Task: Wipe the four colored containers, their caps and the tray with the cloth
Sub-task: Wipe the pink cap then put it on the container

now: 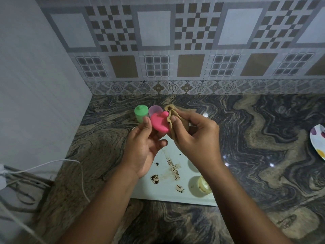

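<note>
My left hand [144, 147] pinches a pink cap [159, 123] by its edge, lifted above the white tray [168, 189]. My right hand [195, 136] grips a bunched beige cloth [171, 117] that touches the cap's right side. Behind the hands, a green container [140, 113] with its cap on stands on the counter beside an uncapped translucent pink container [154, 110]. A yellow container [204, 185] sits in a round well at the tray's right, partly hidden by my right forearm. Dark brown smears mark the tray's surface.
The marble-patterned counter [255, 138] ends at a tiled wall behind and a white panel on the left. A patterned plate [318, 140] lies at the right edge. White cables [52, 164] trail across the counter's left side.
</note>
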`<state>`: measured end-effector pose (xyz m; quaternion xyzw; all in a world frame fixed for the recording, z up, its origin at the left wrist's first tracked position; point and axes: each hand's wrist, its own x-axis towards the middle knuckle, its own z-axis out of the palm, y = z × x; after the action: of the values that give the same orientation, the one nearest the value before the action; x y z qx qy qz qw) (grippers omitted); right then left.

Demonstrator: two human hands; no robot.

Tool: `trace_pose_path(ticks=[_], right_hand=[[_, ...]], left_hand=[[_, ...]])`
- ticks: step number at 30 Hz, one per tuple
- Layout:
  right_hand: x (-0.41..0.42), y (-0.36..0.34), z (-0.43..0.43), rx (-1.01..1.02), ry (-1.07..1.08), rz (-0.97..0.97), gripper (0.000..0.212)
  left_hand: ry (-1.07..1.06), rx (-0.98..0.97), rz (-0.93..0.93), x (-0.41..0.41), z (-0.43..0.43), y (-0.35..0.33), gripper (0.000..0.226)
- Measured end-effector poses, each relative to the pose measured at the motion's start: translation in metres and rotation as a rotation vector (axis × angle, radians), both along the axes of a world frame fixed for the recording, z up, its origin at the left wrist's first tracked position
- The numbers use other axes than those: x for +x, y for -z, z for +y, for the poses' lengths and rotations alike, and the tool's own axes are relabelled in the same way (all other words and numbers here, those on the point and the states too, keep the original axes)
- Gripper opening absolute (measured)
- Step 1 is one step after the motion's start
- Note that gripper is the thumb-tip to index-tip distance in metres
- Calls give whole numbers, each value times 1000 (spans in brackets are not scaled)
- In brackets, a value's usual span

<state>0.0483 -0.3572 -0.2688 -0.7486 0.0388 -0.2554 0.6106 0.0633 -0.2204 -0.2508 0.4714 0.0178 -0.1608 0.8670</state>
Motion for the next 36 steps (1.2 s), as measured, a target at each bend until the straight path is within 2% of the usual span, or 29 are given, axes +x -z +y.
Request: trace_pose_path(ticks=[3, 7, 12, 15, 17, 20, 25, 28, 29, 32, 36], right_hand=[[-2, 3, 1, 24, 1, -16, 17], [-3, 1, 3, 43, -10, -45, 20], [-4, -4, 2, 2, -3, -54, 18], [-6, -4, 3, 18, 18, -45, 17], [-4, -3, 2, 26, 25, -47, 18], [-1, -3, 1, 36, 24, -30, 17], [-6, -5, 5, 67, 4, -17, 17], [-6, -4, 7, 90, 20, -32, 16], [-5, -3, 7, 90, 24, -38, 17], [-3, -3, 5, 55, 24, -62, 18], [-1, -4, -1, 27, 35, -49, 15]], left_hand=[[50, -43, -62, -1, 3, 3, 36], [5, 36, -60, -1, 3, 1, 26], [-1, 56, -31, 0, 2, 0, 34], [43, -9, -53, 0, 5, 2, 40], [81, -31, -105, -3, 7, 5, 33], [62, 67, -148, -3, 6, 3, 29], [0, 86, -54, 3, 2, -2, 45], [32, 52, -83, 5, 3, 1, 58], [54, 24, -102, 4, 4, 3, 55], [53, 11, -105, 1, 6, 3, 29], [1, 32, -46, -1, 3, -7, 37]])
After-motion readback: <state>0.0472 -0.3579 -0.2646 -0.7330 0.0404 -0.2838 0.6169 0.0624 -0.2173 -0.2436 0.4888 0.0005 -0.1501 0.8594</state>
